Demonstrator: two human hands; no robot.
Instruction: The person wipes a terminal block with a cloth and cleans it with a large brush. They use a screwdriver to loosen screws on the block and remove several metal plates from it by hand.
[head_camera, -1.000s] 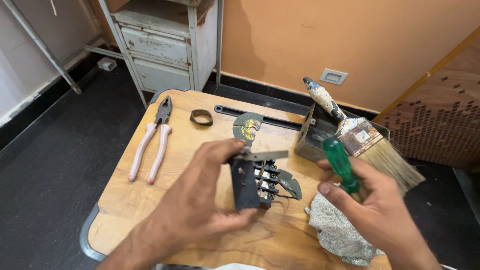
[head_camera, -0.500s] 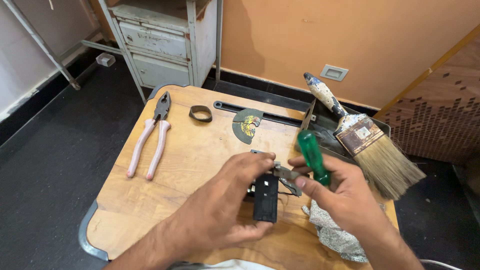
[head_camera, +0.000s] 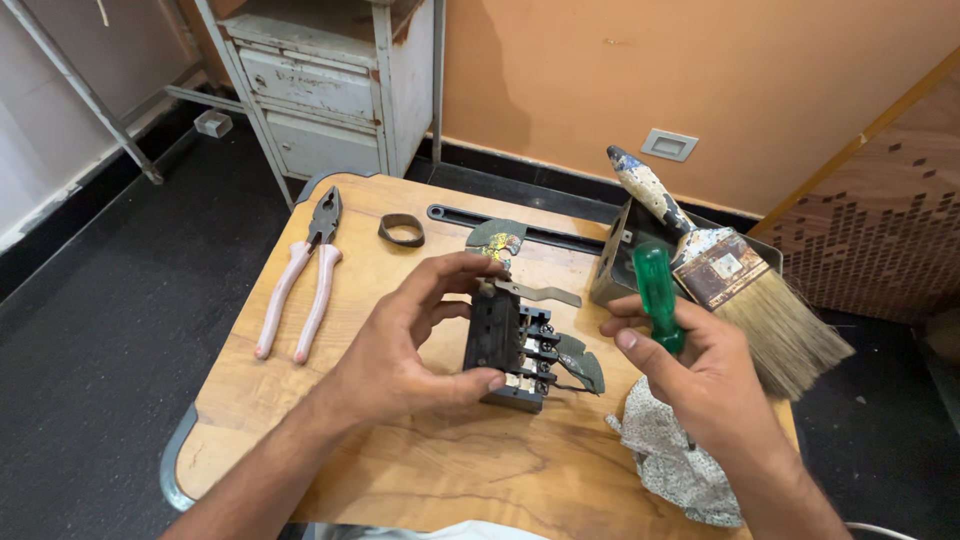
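My left hand (head_camera: 410, 340) grips a black electrical switch block (head_camera: 515, 348) with metal terminals and bent contact strips, held just above the wooden table (head_camera: 300, 420). Thumb and fingers pinch it from its top and bottom ends. My right hand (head_camera: 700, 370) is closed around a green-handled screwdriver (head_camera: 657, 295), handle pointing up, a little to the right of the block. The screwdriver's shaft is hidden behind my hand.
Pink-handled pliers (head_camera: 300, 280) lie at the table's left, a dark ring (head_camera: 401, 230) and a black metal bar (head_camera: 530, 232) near the far edge. A wide paintbrush (head_camera: 730, 275) rests on a metal box (head_camera: 615, 265). A patterned cloth (head_camera: 680, 460) lies at the right front.
My left hand has turned the switch block so its terminals face right. My right hand with the screwdriver has drawn away from the block to the right.
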